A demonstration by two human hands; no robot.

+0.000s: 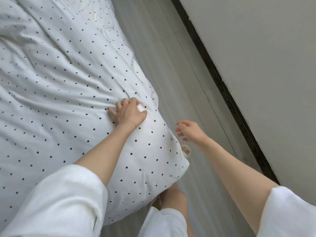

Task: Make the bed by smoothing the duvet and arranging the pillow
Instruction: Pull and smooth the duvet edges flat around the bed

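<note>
Spotted duvet (65, 79) spread wide, rumpled, creases running toward the near edge. On that duvet, close to its right edge, left hand (129, 112), fingers curled and bunching a fold of cloth. Just off the duvet's right edge, over the grey floor (184, 69), right hand (189, 130), fingers loose and spread, holding nothing. Smoothing step seemingly under way; next likely a tug outward to flatten creases. No pillow in view

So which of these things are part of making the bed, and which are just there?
Part of the job:
- dotted duvet, still creased
- left hand, gripping a fold of it
- right hand, open beside its edge, holding nothing

Just there:
- grey floor
- dark skirting board
- wall

No pillow is in view.
</note>
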